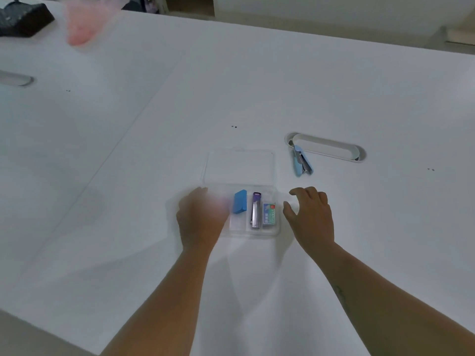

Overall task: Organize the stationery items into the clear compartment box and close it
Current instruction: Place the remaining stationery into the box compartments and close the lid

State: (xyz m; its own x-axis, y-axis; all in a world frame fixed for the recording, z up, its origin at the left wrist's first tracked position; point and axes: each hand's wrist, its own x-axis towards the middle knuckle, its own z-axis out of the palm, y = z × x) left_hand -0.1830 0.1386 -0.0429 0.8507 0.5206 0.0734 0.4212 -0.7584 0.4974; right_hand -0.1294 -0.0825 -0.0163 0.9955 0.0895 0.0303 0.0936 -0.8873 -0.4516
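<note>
The clear compartment box lies open on the white table, its lid folded flat behind it. Inside are a blue eraser, a purple lead case with a metal clip and a small box of staples. My left hand is blurred and covers the box's left end; whether it holds anything I cannot tell. My right hand hovers just right of the box, fingers spread and empty. A light blue stapler lies on the table behind and to the right of the box.
An oval cable slot is cut into the table beside the stapler. A second slot sits at the far left. A black object and a blurred pink thing are at the far left corner.
</note>
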